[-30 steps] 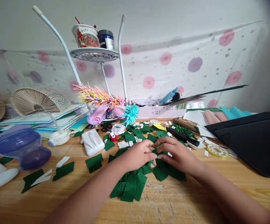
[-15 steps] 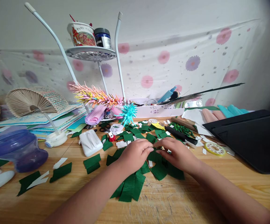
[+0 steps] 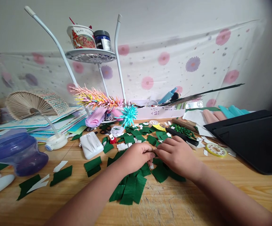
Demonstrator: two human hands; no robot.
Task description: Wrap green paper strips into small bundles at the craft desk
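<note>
My left hand and my right hand meet over a scatter of cut green crepe paper pieces. Thumb and fingers of each are pinched together, and the fingertips touch or nearly touch. Whatever lies between them is hidden behind the fingers. Green paper spreads under both wrists, with small white paper scraps beyond the left knuckles. A black-handled tool lies just past my right hand, beside a bundle of thin green twisted strips.
At the left stand a purple tub, a white case and a folding fan. A tape roll and a large black panel are at the right. Behind, a white rack rises near a turquoise spiky pom-pom.
My right hand has turned inward and its fingers have curled more tightly. The left fingertips have drawn in against them. The view has shifted very slightly.
</note>
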